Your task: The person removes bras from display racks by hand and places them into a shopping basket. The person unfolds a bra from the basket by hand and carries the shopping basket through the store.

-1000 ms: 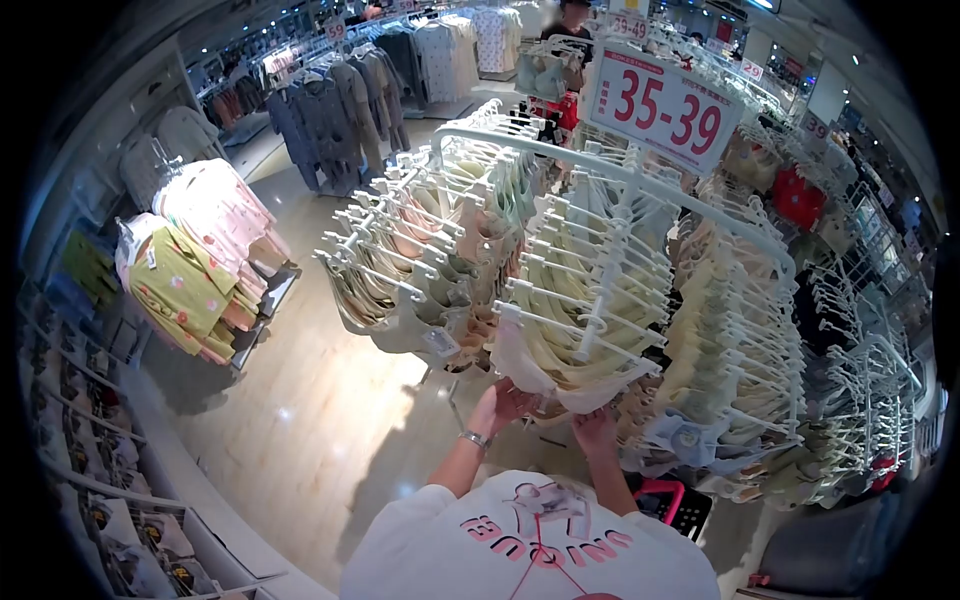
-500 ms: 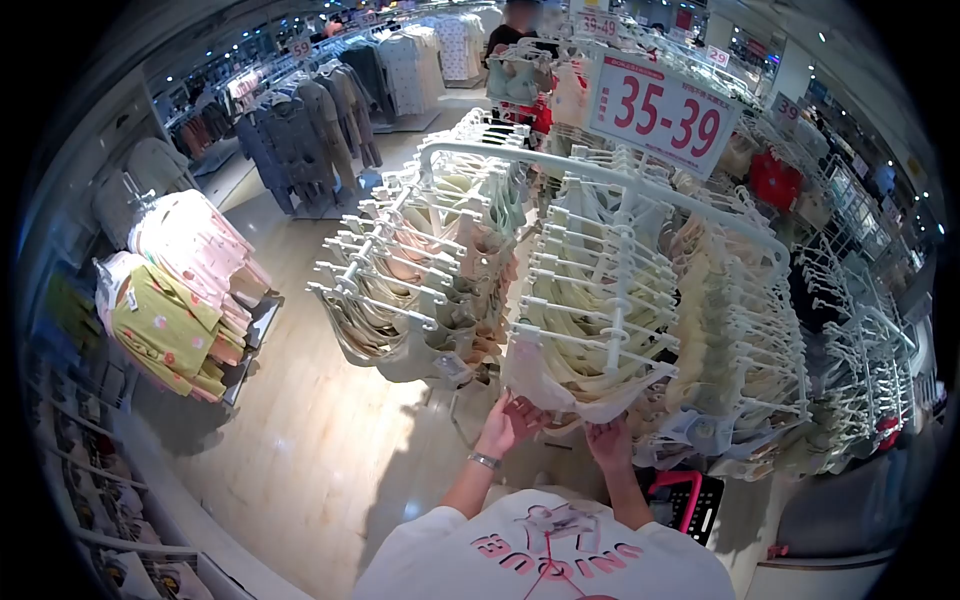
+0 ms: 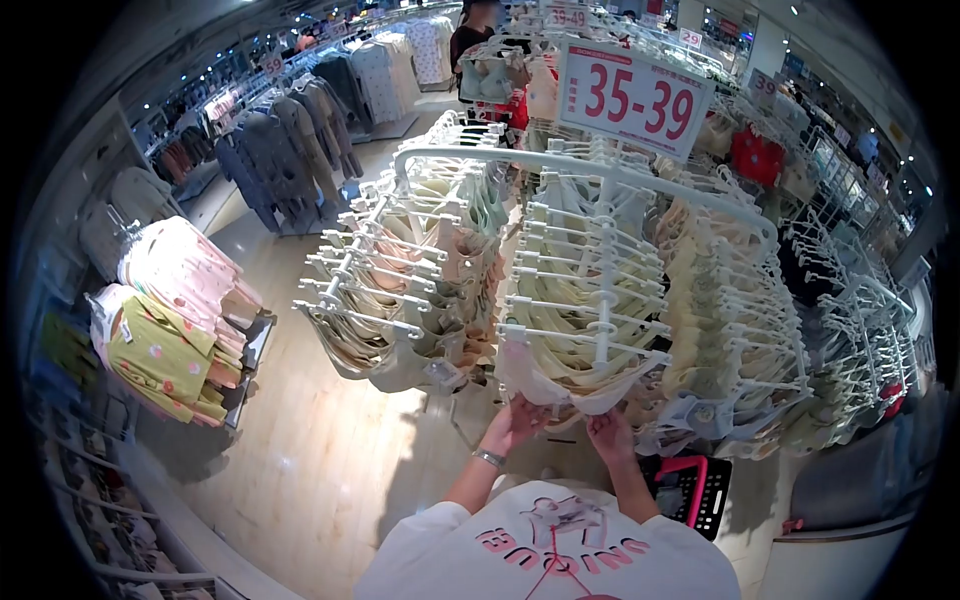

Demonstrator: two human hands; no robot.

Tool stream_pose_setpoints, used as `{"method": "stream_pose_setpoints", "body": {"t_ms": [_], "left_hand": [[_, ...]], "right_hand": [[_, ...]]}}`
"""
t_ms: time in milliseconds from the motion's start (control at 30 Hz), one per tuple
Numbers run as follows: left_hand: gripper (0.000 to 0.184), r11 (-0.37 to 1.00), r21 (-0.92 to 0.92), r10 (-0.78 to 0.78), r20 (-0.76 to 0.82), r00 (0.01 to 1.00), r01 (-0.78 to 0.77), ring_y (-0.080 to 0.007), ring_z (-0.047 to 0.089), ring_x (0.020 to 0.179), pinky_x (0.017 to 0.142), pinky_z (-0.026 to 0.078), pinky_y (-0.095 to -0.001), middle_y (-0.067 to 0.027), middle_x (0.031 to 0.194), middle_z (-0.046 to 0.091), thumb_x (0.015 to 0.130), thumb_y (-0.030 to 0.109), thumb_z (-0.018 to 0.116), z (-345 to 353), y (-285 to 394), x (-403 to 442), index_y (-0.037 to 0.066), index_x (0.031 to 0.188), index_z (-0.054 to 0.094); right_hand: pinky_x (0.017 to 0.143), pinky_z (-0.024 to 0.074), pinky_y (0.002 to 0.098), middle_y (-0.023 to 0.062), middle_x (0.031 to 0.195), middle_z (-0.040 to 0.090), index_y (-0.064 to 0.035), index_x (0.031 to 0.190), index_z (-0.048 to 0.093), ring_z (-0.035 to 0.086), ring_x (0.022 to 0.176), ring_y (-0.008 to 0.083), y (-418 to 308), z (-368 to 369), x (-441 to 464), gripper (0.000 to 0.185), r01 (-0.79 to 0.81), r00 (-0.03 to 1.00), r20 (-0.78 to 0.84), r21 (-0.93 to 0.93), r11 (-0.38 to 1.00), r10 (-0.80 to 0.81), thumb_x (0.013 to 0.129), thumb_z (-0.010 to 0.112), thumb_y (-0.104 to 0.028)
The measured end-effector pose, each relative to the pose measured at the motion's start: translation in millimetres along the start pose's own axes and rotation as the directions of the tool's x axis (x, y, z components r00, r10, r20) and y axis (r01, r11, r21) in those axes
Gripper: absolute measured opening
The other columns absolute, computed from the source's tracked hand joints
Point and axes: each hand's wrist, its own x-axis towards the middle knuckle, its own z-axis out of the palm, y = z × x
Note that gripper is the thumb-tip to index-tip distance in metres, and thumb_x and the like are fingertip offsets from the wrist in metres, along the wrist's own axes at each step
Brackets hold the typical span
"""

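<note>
A pale pink bra (image 3: 530,370) hangs on a white hanger at the front of the middle row of the rack. My left hand (image 3: 515,422), with a bracelet at the wrist, has its fingers closed on the bra's lower left edge. At the lower right edge, my right hand (image 3: 610,434) has its fingers curled against the fabric. Behind this front piece hang several pale green and cream bras (image 3: 575,290) on white hangers.
The white rack frame (image 3: 480,154) carries a 35-39 price sign (image 3: 638,100). A black basket (image 3: 712,497) with a pink handle stands low at my right. Pink and green pyjamas (image 3: 160,345) hang at the left. A person (image 3: 472,38) stands at the far end.
The view has shifted slightly, so the rack and sign sit further left. My hands stay at the lower edge of the bra, the right fingers a little more curled.
</note>
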Motion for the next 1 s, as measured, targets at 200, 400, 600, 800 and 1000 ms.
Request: {"method": "stream_pose_setpoints", "body": {"t_ms": [200, 400, 600, 800, 1000], "left_hand": [[0.02, 1.0, -0.013, -0.006, 0.047, 0.999, 0.006, -0.0189, 0.053, 0.096, 0.092, 0.04, -0.0387, -0.0041, 0.103, 0.058, 0.089, 0.024, 0.05, 3, -5, 3, 0.011, 0.103, 0.056], [0.02, 0.998, 0.065, 0.0, 0.135, 0.991, -0.008, -0.0178, 0.053, 0.092, 0.087, 0.041, -0.0372, -0.0055, 0.099, 0.059, 0.084, 0.019, 0.057, 1, -9, 2, 0.008, 0.1, 0.055], [0.024, 0.979, 0.193, 0.044, 0.108, 0.993, -0.064, -0.0167, 0.054, 0.095, 0.086, 0.042, -0.0356, -0.0043, 0.101, 0.058, 0.082, 0.017, 0.061, 4, -12, -5, 0.009, 0.103, 0.054], [0.025, 0.977, 0.193, 0.072, 0.104, 0.992, -0.091, -0.0142, 0.051, 0.094, 0.084, 0.041, -0.0318, -0.0015, 0.102, 0.056, 0.083, 0.023, 0.06, 19, -16, -16, 0.011, 0.104, 0.052], [0.023, 0.962, 0.217, 0.152, 0.078, 0.985, -0.166, -0.0086, 0.049, 0.081, 0.075, 0.041, -0.0251, 0.0032, 0.095, 0.054, 0.085, 0.026, 0.057, 39, -19, -31, 0.013, 0.102, 0.051]], "right_hand": [[0.078, 0.0473, 0.0332, 0.006, 0.094, 0.06, -0.0053, 0.1, 0.056, 0.057, 0.086, 0.0193, 1, 13, -5, 0.021, -0.033, 0.999, -0.033, 0.011, 0.999, 0.034, 0.086, 0.054, -0.021], [0.078, 0.0478, 0.0335, 0.0067, 0.094, 0.059, -0.0036, 0.103, 0.055, 0.057, 0.086, 0.0197, 2, 14, -4, 0.025, -0.05, 0.998, -0.026, -0.013, 0.999, 0.05, 0.086, 0.054, -0.021], [0.082, 0.0465, 0.0348, 0.01, 0.098, 0.059, -0.0018, 0.106, 0.053, 0.057, 0.093, 0.023, 8, 6, -3, 0.028, -0.101, 0.994, 0.034, 0.022, 0.995, 0.1, 0.087, 0.049, -0.022], [0.078, 0.0461, 0.0345, 0.0072, 0.089, 0.061, -0.004, 0.103, 0.056, 0.058, 0.087, 0.0215, 11, 21, -12, 0.025, -0.109, 0.988, 0.113, 0.056, 0.992, 0.102, 0.088, 0.047, -0.022], [0.077, 0.045, 0.0341, 0.0046, 0.085, 0.06, -0.0058, 0.093, 0.058, 0.057, 0.083, 0.02, 20, 13, -8, 0.022, -0.139, 0.981, 0.151, 0.09, 0.986, 0.125, 0.088, 0.048, -0.025]]}}
